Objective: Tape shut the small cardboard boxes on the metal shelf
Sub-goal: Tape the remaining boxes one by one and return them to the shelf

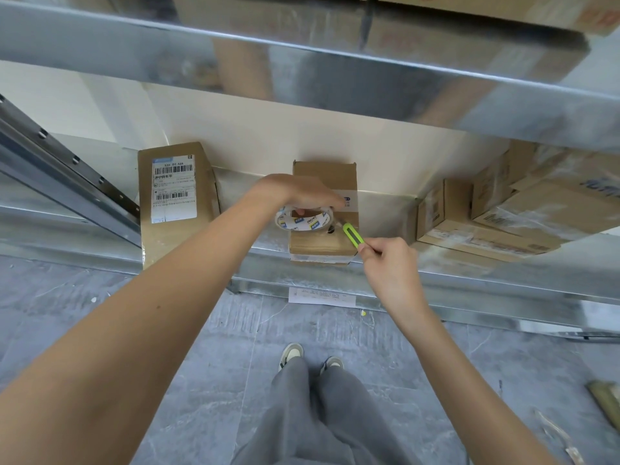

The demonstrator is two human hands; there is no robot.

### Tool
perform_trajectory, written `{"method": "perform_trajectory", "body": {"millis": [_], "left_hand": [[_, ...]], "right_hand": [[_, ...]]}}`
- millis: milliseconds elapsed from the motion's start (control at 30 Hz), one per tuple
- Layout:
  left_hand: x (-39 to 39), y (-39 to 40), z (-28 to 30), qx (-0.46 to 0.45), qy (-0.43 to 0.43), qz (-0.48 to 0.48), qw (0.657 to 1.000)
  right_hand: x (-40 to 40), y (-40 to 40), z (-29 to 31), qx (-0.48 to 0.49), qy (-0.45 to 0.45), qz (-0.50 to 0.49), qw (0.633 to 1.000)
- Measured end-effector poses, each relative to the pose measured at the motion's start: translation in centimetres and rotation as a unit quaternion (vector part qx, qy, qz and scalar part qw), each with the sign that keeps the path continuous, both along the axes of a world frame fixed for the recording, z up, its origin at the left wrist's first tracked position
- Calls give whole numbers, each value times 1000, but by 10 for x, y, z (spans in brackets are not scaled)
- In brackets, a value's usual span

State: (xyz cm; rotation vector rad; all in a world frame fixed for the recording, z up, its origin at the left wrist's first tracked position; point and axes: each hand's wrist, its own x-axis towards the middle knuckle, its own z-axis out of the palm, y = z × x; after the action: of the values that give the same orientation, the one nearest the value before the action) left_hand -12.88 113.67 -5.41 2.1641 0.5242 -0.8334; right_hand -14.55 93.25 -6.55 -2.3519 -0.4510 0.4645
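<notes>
A grey stone-patterned floor runs under a low metal shelf [436,280] set against a pale wall; a second shelf level hangs above, reflecting cartons. On the shelf stands a small cardboard box [323,243] at the front edge, directly ahead; the left hand [298,193] curls over a tape roll [303,220] held above its top, while the right hand [391,263] grips a green utility knife [353,235] with its tip at the tape beside the roll. Judging by this, a strip already lies across the box and the cut is in hand; pressing down the end is left. A labelled box [174,203] to the left and stacked boxes [486,223] to the right look sealed, though I cannot be sure; the blade itself is too small to make out; the left fingertips are hidden by the roll.
</notes>
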Motion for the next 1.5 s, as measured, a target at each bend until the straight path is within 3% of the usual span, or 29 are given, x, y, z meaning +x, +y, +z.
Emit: {"method": "perform_trajectory", "body": {"millis": [600, 767, 833, 967, 1133, 1200, 1300, 1367, 1500], "left_hand": [[-2, 6, 1, -17, 7, -8, 1000], [-1, 10, -1, -22, 23, -31, 999], [1, 11, 0, -21, 24, -39, 999], [3, 9, 3, -13, 22, -38, 999], [3, 9, 1, -20, 29, -21, 999], [4, 9, -1, -17, 26, -20, 999], [7, 8, -4, -11, 22, -19, 1000], [9, 8, -5, -8, 17, -12, 1000], [10, 7, -6, -12, 14, -11, 1000]], "right_hand": [[-15, -3, -1, 4, 36, -12, 999], [-3, -32, -6, 65, -50, -94, 992], [15, -35, -23, 30, -87, -106, 990], [41, -20, -76, -120, -76, -39, 989], [42, -11, -118, -258, -117, 54, 958], [41, -10, -114, -250, -145, 32, 957], [21, -13, -97, -69, -222, 22, 972], [5, -10, -82, 2, -206, 96, 974], [-4, 5, -74, -103, -150, 195, 964]]}}
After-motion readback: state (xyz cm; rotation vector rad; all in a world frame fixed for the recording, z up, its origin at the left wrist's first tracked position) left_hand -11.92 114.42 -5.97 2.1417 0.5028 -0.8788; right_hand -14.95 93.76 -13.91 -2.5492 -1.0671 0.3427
